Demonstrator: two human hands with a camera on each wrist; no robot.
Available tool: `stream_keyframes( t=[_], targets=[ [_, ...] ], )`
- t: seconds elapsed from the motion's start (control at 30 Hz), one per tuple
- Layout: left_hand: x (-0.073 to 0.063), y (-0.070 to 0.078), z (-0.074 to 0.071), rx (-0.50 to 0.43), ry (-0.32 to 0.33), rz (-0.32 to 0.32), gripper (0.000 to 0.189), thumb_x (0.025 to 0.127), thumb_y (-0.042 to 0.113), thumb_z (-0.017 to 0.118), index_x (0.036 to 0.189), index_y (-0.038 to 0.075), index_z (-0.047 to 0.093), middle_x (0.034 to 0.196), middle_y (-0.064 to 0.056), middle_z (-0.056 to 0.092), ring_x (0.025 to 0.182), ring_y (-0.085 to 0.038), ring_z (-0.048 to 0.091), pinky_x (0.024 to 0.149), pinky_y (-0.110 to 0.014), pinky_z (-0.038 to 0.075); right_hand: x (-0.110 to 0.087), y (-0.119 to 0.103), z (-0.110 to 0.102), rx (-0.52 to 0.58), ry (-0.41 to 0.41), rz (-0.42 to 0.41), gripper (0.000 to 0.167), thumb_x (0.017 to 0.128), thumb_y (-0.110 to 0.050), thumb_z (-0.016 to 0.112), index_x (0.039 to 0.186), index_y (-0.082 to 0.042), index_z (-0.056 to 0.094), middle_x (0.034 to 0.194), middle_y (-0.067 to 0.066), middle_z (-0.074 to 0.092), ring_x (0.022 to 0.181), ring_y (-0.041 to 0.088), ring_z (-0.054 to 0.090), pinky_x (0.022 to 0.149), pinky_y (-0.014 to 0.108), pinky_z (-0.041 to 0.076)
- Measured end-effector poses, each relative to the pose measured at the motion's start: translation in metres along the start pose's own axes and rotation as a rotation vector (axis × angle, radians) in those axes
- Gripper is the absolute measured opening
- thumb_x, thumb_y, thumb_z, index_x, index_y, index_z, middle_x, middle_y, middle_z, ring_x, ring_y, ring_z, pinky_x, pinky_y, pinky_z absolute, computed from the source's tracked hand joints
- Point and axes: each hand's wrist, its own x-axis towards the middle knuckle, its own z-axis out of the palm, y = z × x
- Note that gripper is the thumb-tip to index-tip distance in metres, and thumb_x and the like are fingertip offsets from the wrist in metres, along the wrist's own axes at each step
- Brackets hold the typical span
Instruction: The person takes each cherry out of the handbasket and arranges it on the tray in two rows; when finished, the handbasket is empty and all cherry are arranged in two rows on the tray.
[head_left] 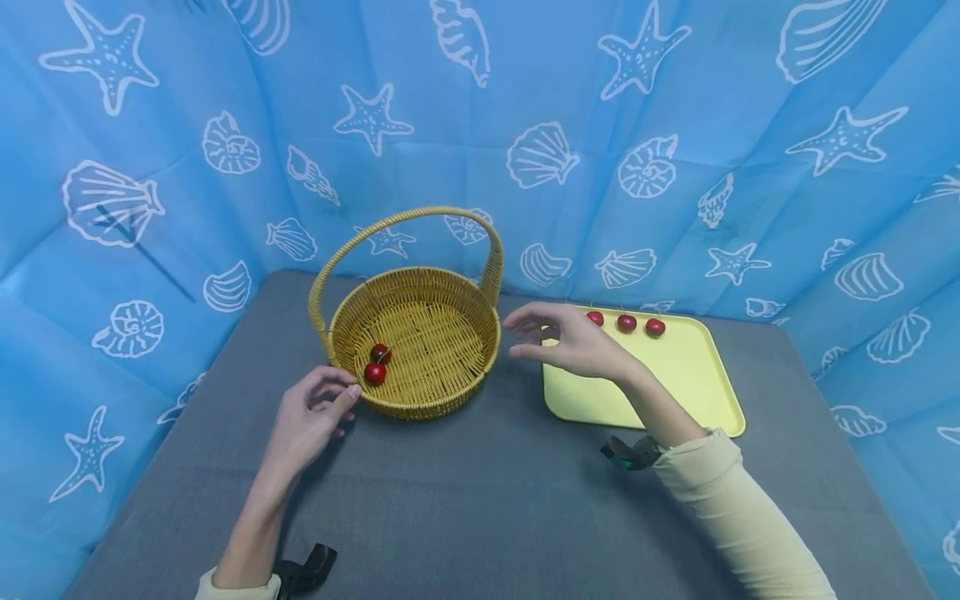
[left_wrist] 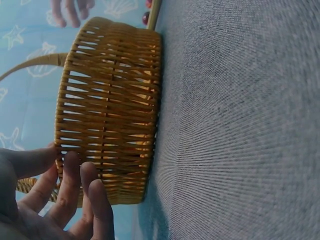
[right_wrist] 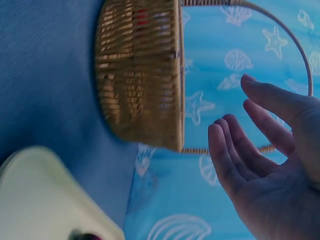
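A yellow-brown wicker basket (head_left: 420, 404) with a tall arched handle stands on the table, two red cherries (head_left: 376, 373) lying inside at its left. My left hand (head_left: 311, 412) pinches the basket's near-left rim between thumb and index finger, while the other fingers curl loosely outside the wall. Just right of the basket, my right hand (head_left: 577, 342) hovers above table level, fingers loosely bent and apart, holding nothing. It partly covers a pale yellow tray (head_left: 637, 392), where three cherries (head_left: 626, 322) sit in a row along the back edge.
Grey cloth covers the table (head_left: 465, 508). Behind and on both sides hangs a blue curtain (head_left: 465, 108) with white shells and starfish, close to the basket and tray. Black straps (head_left: 303, 571) sit on both wrists.
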Motion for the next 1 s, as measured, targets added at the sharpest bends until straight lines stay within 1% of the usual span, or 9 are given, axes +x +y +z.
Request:
stream_keyframes(
  t=[0.17, 0.23, 0.3, 0.33, 0.47, 0.67, 0.8, 1.0],
  targets=[
    [0.000, 0.000, 0.000, -0.004, 0.000, -0.004, 0.026, 0.107, 0.024, 0.072, 0.126, 0.007, 0.067, 0.110, -0.023, 0.076, 0.085, -0.025, 0.077, 0.065, -0.035, 0.063, 0.023, -0.013, 0.012, 0.048, -0.089, -0.032, 0.033, 0.097, -0.008, 0.081, 0.128, -0.006, 0.073, 0.128, 0.012, 0.076, 0.118, 0.032, 0.075, 0.102, 0.044, 0.064],
    [0.000, 0.000, 0.000, -0.008, 0.000, -0.005, 0.026, 0.106, 0.024, 0.072, 0.126, 0.007, 0.067, 0.110, -0.023, 0.076, 0.084, -0.025, 0.077, 0.065, -0.035, 0.063, 0.034, -0.017, 0.017, 0.038, -0.113, -0.039, 0.032, 0.097, -0.010, 0.082, 0.128, -0.008, 0.073, 0.128, 0.010, 0.077, 0.119, 0.027, 0.074, 0.103, 0.045, 0.064],
    [0.000, 0.000, 0.000, -0.014, 0.000, -0.008, 0.027, 0.106, 0.024, 0.072, 0.126, 0.007, 0.066, 0.109, -0.021, 0.077, 0.084, -0.025, 0.077, 0.065, -0.035, 0.063, 0.045, -0.021, 0.021, 0.006, -0.135, -0.053, 0.033, 0.097, -0.012, 0.082, 0.128, -0.009, 0.074, 0.128, 0.008, 0.077, 0.119, 0.024, 0.074, 0.103, 0.043, 0.064],
    [0.000, 0.000, 0.000, -0.017, 0.000, -0.009, 0.027, 0.106, 0.024, 0.072, 0.126, 0.007, 0.066, 0.108, -0.021, 0.077, 0.084, -0.025, 0.077, 0.066, -0.035, 0.063, 0.050, -0.023, 0.024, -0.001, -0.146, -0.062, 0.033, 0.097, -0.012, 0.082, 0.128, -0.009, 0.074, 0.129, 0.009, 0.077, 0.119, 0.024, 0.074, 0.104, 0.043, 0.063],
    [-0.001, 0.001, 0.000, -0.023, -0.002, -0.015, 0.027, 0.106, 0.024, 0.072, 0.126, 0.007, 0.066, 0.107, -0.019, 0.077, 0.084, -0.025, 0.077, 0.066, -0.036, 0.063, 0.071, -0.028, 0.033, 0.001, -0.194, -0.086, 0.034, 0.096, -0.011, 0.082, 0.129, -0.006, 0.073, 0.131, 0.012, 0.076, 0.119, 0.028, 0.075, 0.103, 0.035, 0.064],
    [-0.001, 0.001, 0.001, -0.015, -0.005, -0.012, 0.028, 0.106, 0.025, 0.072, 0.127, 0.007, 0.066, 0.111, -0.023, 0.076, 0.085, -0.026, 0.077, 0.068, -0.038, 0.064, 0.096, -0.033, 0.045, 0.026, -0.248, -0.104, 0.036, 0.095, -0.010, 0.083, 0.129, -0.002, 0.071, 0.132, 0.016, 0.074, 0.118, 0.034, 0.075, 0.101, 0.028, 0.063],
    [0.000, 0.001, 0.001, -0.012, -0.009, -0.015, 0.028, 0.106, 0.025, 0.072, 0.127, 0.007, 0.066, 0.113, -0.024, 0.076, 0.086, -0.027, 0.077, 0.068, -0.038, 0.064, 0.109, -0.034, 0.050, 0.018, -0.283, -0.110, 0.037, 0.095, -0.010, 0.083, 0.129, -0.002, 0.071, 0.132, 0.016, 0.074, 0.120, 0.038, 0.075, 0.103, 0.030, 0.063],
    [0.001, 0.002, 0.000, -0.002, -0.005, -0.030, 0.029, 0.107, 0.027, 0.071, 0.128, 0.008, 0.065, 0.114, -0.024, 0.076, 0.086, -0.026, 0.077, 0.069, -0.037, 0.064, 0.129, -0.036, 0.059, -0.001, -0.325, -0.119, 0.041, 0.095, -0.012, 0.083, 0.133, -0.002, 0.070, 0.133, 0.014, 0.074, 0.119, 0.030, 0.075, 0.107, 0.036, 0.061]
  ],
)
